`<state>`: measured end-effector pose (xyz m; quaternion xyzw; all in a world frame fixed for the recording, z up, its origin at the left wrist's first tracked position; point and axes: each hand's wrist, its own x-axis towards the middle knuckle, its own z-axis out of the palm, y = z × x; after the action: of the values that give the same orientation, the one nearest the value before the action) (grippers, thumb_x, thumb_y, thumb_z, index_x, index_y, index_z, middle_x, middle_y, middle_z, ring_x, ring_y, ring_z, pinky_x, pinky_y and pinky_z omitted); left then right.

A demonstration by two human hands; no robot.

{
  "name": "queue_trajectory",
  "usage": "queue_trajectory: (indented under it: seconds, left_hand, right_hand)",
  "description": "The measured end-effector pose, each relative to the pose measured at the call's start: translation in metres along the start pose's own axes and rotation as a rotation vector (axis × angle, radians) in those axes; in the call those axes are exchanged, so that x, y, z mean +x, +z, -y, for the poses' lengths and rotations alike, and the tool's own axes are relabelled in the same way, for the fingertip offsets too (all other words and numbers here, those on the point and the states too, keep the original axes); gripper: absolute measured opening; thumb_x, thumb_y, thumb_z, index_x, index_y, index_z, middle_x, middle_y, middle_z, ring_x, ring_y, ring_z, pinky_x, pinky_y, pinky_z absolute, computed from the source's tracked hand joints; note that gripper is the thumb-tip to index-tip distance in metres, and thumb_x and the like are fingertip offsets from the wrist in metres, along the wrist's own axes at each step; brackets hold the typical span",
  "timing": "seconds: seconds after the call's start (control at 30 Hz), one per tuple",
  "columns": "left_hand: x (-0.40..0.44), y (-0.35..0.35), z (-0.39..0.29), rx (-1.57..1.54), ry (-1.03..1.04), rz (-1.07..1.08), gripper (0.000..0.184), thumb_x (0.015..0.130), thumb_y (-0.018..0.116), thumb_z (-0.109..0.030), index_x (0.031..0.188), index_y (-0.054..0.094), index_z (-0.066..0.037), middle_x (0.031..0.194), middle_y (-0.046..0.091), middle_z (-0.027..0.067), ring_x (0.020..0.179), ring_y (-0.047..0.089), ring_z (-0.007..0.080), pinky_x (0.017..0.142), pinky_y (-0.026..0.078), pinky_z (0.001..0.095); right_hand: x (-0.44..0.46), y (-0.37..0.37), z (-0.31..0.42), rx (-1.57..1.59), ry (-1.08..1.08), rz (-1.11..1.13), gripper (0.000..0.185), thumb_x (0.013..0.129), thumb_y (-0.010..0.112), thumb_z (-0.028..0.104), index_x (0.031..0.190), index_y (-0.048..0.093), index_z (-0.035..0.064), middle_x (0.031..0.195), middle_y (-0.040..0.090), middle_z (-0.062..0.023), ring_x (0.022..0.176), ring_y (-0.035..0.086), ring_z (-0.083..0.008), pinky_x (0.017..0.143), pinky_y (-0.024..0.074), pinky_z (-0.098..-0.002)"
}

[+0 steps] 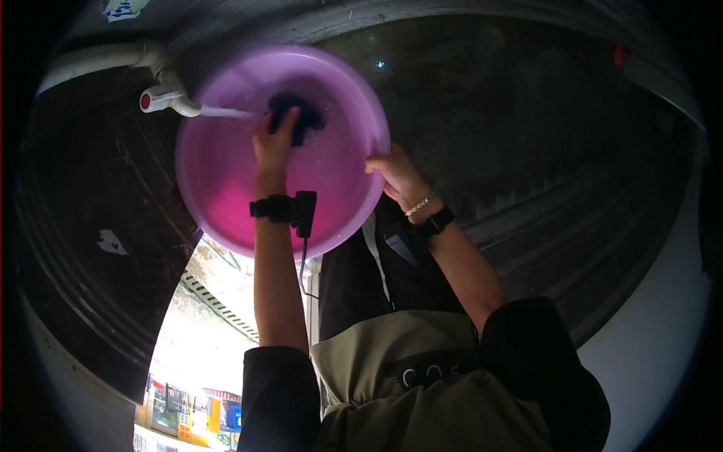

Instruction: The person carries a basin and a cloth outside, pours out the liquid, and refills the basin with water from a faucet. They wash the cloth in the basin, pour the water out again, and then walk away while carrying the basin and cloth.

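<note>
A pink plastic basin (226, 181) fills the upper middle of the head view, with water inside. My left hand (275, 143) reaches into it, fingers closed on a dark blue cloth (307, 117) that looks wet and bunched. At the basin's right rim, my right hand (395, 173) grips the edge, thumb over the top and the other fingers mostly hidden beneath. A stream of water runs from the tap (169, 98) over the left rim, beside the cloth.
A pale pipe (98, 60) feeds the tap from the left. Dark, worn surfaces surround the basin. A bright outdoor scene (203, 346) shows at lower left. A device with a cable (303, 215) is strapped to my left wrist.
</note>
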<state>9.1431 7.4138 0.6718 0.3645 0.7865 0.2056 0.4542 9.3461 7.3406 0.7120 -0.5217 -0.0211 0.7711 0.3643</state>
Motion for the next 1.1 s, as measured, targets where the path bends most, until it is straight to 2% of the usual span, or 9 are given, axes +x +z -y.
queue_trajectory:
  seconds: [0.2,0.27,0.33,0.47,0.63,0.73,0.87,0.97,1.1]
  left_hand:
    - [-0.042,0.020,-0.053,0.676,0.174,0.012,0.069,0.057,0.071,-0.040,0.117,0.044,-0.019,0.107,0.048,0.0179,0.103,0.044,0.0350,0.086,0.033,0.0448]
    - [-0.038,0.027,-0.047,0.690,0.103,0.036,0.075,0.055,0.072,-0.039,0.121,0.040,-0.023,0.115,0.038,0.0191,0.112,0.032,0.0373,0.091,0.026,0.0464]
    - [-0.028,0.039,-0.019,0.520,0.504,-0.059,0.074,0.055,0.073,-0.033,0.120,0.041,-0.021,0.115,0.034,0.0191,0.113,0.029,0.0407,0.092,0.027,0.0473]
    - [-0.030,0.062,-0.017,0.479,0.636,-0.086,0.071,0.056,0.071,-0.026,0.119,0.041,-0.016,0.110,0.038,0.0192,0.107,0.036,0.0403,0.090,0.032,0.0448]
    - [-0.029,0.057,-0.011,0.184,0.267,0.152,0.053,0.062,0.066,-0.026,0.104,0.049,0.001,0.094,0.054,0.0252,0.091,0.052,0.0376,0.083,0.041,0.0359]
    - [-0.038,0.050,-0.026,0.495,-0.031,0.191,0.055,0.066,0.061,-0.036,0.100,0.051,0.005,0.083,0.059,0.0241,0.088,0.055,0.0367,0.083,0.040,0.0359]
    - [-0.060,0.030,-0.046,0.472,-0.219,0.300,0.059,0.070,0.056,-0.043,0.101,0.051,0.006,0.097,0.054,0.0240,0.095,0.050,0.0374,0.084,0.039,0.0408]
    - [-0.070,0.026,-0.039,0.515,0.329,0.065,0.062,0.071,0.060,-0.036,0.116,0.040,0.002,0.120,0.033,0.0203,0.110,0.033,0.0377,0.089,0.031,0.0490]
    - [-0.072,0.047,-0.027,0.984,0.500,0.283,0.056,0.074,0.057,-0.029,0.119,0.035,-0.004,0.117,0.035,0.0192,0.109,0.034,0.0385,0.085,0.036,0.0478]
  right_hand:
    - [-0.006,0.011,0.010,-0.016,-0.039,-0.024,0.031,0.058,0.050,-0.007,0.088,0.054,-0.0029,0.078,0.054,-0.0055,0.068,0.053,-0.0136,0.061,0.0441,-0.0252]
    - [-0.006,0.011,0.011,-0.033,-0.043,-0.019,0.034,0.057,0.049,-0.008,0.090,0.053,-0.0016,0.079,0.052,-0.0043,0.070,0.051,-0.0133,0.061,0.0431,-0.0250]
    - [-0.006,0.011,0.010,-0.051,-0.059,-0.024,0.032,0.058,0.050,-0.008,0.089,0.053,-0.0017,0.078,0.053,-0.0040,0.068,0.052,-0.0131,0.060,0.0428,-0.0245]
    - [-0.007,0.009,0.011,-0.031,-0.070,0.008,0.030,0.058,0.050,-0.008,0.087,0.054,-0.0015,0.076,0.054,-0.0039,0.067,0.052,-0.0127,0.060,0.0427,-0.0246]
    - [-0.006,0.010,0.011,-0.097,-0.091,-0.039,0.027,0.059,0.050,-0.006,0.085,0.056,-0.0010,0.074,0.055,-0.0045,0.065,0.052,-0.0123,0.058,0.0429,-0.0256]
    - [0.000,0.006,0.006,-0.082,-0.081,-0.038,0.027,0.058,0.050,-0.006,0.085,0.056,-0.0016,0.073,0.054,-0.0048,0.064,0.052,-0.0129,0.057,0.0429,-0.0261]
    - [-0.004,0.010,0.013,-0.117,-0.099,-0.061,0.028,0.058,0.050,-0.006,0.085,0.056,-0.0019,0.072,0.054,-0.0043,0.062,0.051,-0.0132,0.056,0.0426,-0.0264]
    - [-0.004,0.010,0.015,-0.150,-0.072,-0.027,0.030,0.058,0.050,-0.005,0.087,0.054,-0.0010,0.072,0.053,-0.0044,0.062,0.052,-0.0134,0.058,0.0433,-0.0253]
    - [-0.001,0.011,0.015,-0.109,-0.076,-0.063,0.026,0.057,0.050,-0.007,0.082,0.055,-0.0009,0.070,0.051,-0.0033,0.059,0.049,-0.0122,0.052,0.0401,-0.0252]
